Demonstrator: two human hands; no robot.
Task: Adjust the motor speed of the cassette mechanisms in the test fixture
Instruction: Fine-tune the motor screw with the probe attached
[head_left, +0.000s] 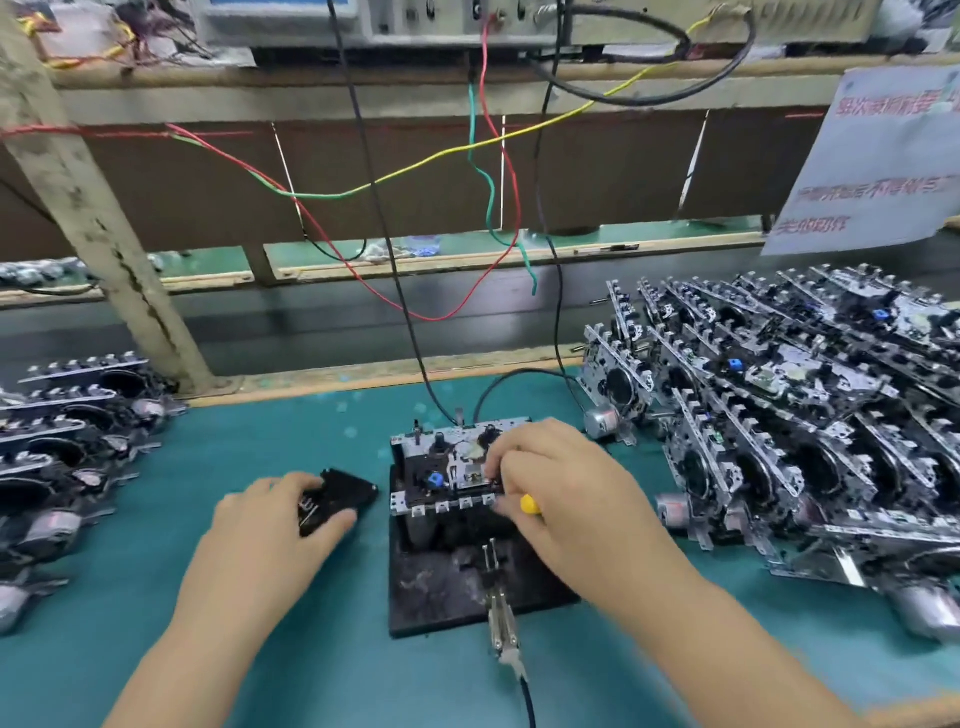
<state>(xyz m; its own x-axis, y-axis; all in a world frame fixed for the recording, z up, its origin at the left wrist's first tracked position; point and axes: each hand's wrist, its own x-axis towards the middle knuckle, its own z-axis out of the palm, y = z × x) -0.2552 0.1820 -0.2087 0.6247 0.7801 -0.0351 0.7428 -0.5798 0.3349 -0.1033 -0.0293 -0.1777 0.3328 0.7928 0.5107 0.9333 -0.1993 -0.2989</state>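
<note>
Two hands work at the teal mat (322, 649). Right hand (561, 488) grips a yellow-handled screwdriver (530, 505), fingertips on the cassette mechanism (457, 467) seated in the black test fixture (441, 582) at mid-mat. Left hand (275, 525) holds a black cassette (340, 499) just left of the fixture. Finished mechanisms (805, 415) crowd the right edge; more mechanisms (62, 441) line the left edge.

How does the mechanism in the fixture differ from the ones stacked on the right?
The mechanism in the fixture lies flat and alone on the black fixture; the stacked mechanisms stand on edge in rows. The right hand works on the first; nothing touches the stack. Both are metal-framed.
</note>
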